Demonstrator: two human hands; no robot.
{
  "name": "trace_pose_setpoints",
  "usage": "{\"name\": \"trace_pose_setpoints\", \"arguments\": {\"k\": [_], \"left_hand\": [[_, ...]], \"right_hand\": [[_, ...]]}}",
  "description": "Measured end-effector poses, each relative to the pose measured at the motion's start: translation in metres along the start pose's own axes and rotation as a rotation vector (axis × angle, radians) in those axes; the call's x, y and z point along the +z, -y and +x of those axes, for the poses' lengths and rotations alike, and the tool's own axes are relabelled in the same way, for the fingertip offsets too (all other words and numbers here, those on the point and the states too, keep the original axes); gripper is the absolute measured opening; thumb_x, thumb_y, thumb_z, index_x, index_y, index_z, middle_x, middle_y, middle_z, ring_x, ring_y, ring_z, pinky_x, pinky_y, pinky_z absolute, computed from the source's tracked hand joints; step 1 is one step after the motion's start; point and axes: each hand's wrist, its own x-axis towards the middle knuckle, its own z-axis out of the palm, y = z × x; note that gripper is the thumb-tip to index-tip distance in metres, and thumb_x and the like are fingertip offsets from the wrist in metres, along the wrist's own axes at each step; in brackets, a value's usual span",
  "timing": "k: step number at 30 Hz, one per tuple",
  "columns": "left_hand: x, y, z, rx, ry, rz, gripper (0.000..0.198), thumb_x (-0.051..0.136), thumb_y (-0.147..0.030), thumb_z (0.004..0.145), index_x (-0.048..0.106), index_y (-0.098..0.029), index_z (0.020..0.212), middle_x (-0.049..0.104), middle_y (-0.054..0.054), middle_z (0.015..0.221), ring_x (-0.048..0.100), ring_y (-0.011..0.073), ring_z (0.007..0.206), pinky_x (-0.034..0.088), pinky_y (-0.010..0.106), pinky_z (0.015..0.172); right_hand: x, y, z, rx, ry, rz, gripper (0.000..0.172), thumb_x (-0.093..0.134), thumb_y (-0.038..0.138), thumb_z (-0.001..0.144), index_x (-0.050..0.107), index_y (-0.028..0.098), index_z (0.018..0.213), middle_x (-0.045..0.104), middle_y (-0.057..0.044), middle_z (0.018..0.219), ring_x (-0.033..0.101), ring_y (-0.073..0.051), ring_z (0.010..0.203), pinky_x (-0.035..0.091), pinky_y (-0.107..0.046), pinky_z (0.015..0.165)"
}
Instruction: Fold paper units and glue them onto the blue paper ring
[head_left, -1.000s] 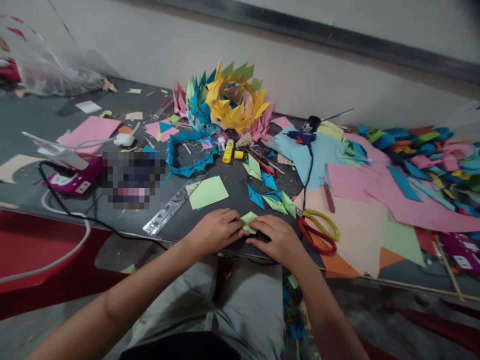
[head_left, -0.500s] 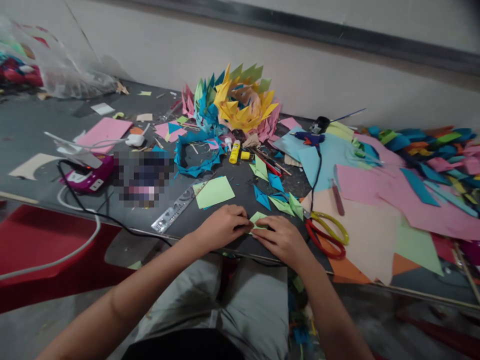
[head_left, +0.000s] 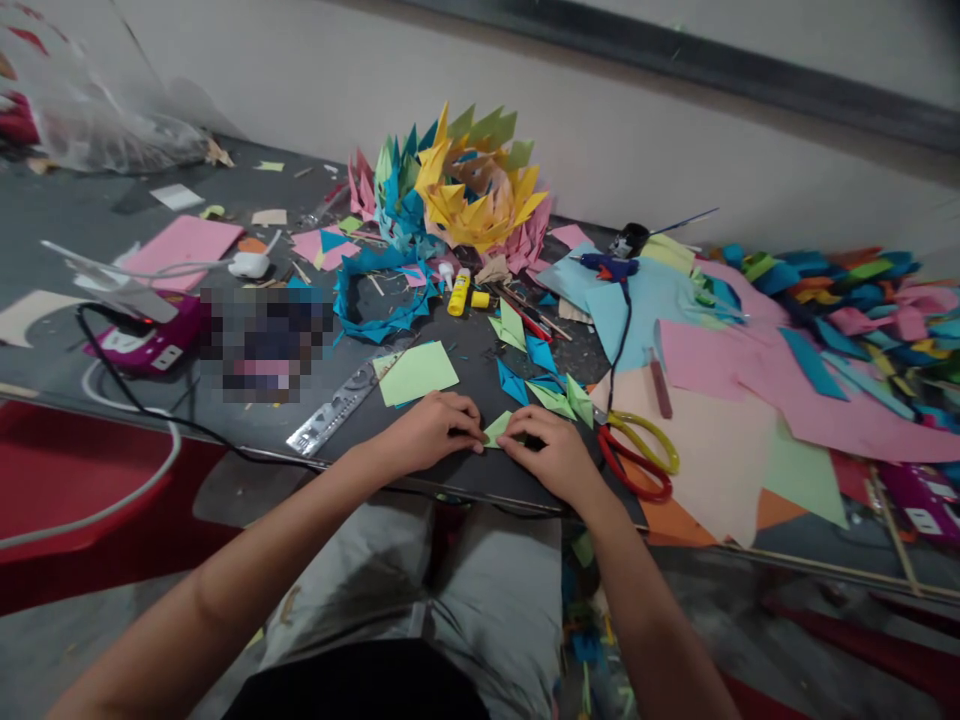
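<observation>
left of scissors (head_left: 639,458), our left hand (head_left: 442,430) and right hand (head_left: 551,450) pinch seemingly half-folded paper (head_left: 496,429), folded pieces (head_left: 551,399) done, flat sheets (head_left: 417,373) remaining.

Dim, flat indoor light; source out of frame. Wall (head_left: 300,80) beyond the hands reads dull grey, darkening hard in the far right corner. Shadows soft: faint shade under the right hand (head_left: 551,445) palm, diffuse patches on the tabletop (head_left: 60,225) far left. Pale glare on the clear ruler (head_left: 330,410) left of the left hand (head_left: 442,432); weak sheen on the plastic bag (head_left: 105,130), far left. Mosaic block hides a patch beyond the ruler. Whole view slightly soft; paper-strip pile (head_left: 832,290) far right smears. Wide-angle stretch toward edges.
</observation>
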Motion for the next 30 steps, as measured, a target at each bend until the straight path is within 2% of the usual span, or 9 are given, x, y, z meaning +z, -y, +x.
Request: {"name": "trace_pose_setpoints", "arguments": {"k": [13, 17, 20, 23, 27, 30], "left_hand": [[0.000, -0.004, 0.000, -0.012, 0.013, 0.066, 0.012, 0.056, -0.019, 0.081, 0.067, -0.016, 0.078, 0.062, 0.003, 0.082, 0.056, 0.0107, 0.073, 0.040, 0.023, 0.071], [-0.001, -0.008, -0.004, 0.001, 0.039, 0.215, 0.015, 0.051, -0.022, 0.085, 0.066, -0.017, 0.083, 0.062, 0.003, 0.088, 0.055, 0.0122, 0.079, 0.038, 0.025, 0.072], [0.000, -0.016, -0.010, 0.052, 0.081, 0.409, 0.021, 0.044, -0.021, 0.088, 0.064, -0.017, 0.086, 0.062, 0.004, 0.092, 0.055, 0.0135, 0.081, 0.038, 0.026, 0.072], [0.003, -0.026, -0.018, 0.072, 0.090, 0.567, 0.022, 0.042, -0.023, 0.087, 0.061, -0.016, 0.096, 0.062, 0.005, 0.098, 0.055, 0.0160, 0.086, 0.039, 0.028, 0.072], [0.010, -0.031, -0.025, 0.094, 0.065, 0.557, 0.032, 0.043, -0.028, 0.085, 0.055, -0.012, 0.110, 0.058, 0.008, 0.115, 0.051, 0.0196, 0.105, 0.041, 0.031, 0.083], [0.011, -0.030, -0.024, 0.101, 0.060, 0.515, 0.032, 0.040, -0.028, 0.085, 0.055, -0.012, 0.108, 0.059, 0.007, 0.115, 0.053, 0.0184, 0.105, 0.042, 0.031, 0.084]], "right_hand": [[-0.001, 0.004, 0.010, 0.116, 0.079, -0.092, 0.018, 0.057, 0.022, 0.076, 0.050, 0.020, 0.060, 0.050, 0.002, 0.069, 0.049, -0.012, 0.063, 0.036, -0.023, 0.060], [-0.002, 0.004, 0.011, 0.104, 0.083, -0.102, 0.017, 0.056, 0.021, 0.076, 0.049, 0.020, 0.060, 0.050, 0.002, 0.069, 0.050, -0.012, 0.066, 0.036, -0.023, 0.062], [-0.002, 0.005, 0.011, 0.101, 0.093, -0.122, 0.016, 0.054, 0.020, 0.076, 0.050, 0.020, 0.062, 0.049, 0.002, 0.069, 0.050, -0.012, 0.066, 0.036, -0.023, 0.062], [0.000, 0.004, 0.011, 0.094, 0.106, -0.154, 0.014, 0.053, 0.021, 0.077, 0.050, 0.020, 0.064, 0.049, 0.001, 0.071, 0.049, -0.013, 0.067, 0.036, -0.024, 0.063], [0.004, 0.003, 0.006, 0.074, 0.055, -0.203, 0.018, 0.053, 0.025, 0.079, 0.047, 0.020, 0.063, 0.047, 0.000, 0.072, 0.049, -0.014, 0.070, 0.038, -0.026, 0.065], [0.008, 0.002, 0.002, 0.107, -0.066, -0.230, 0.029, 0.057, 0.034, 0.078, 0.044, 0.020, 0.057, 0.043, 0.001, 0.068, 0.047, -0.014, 0.064, 0.037, -0.027, 0.061]]}}
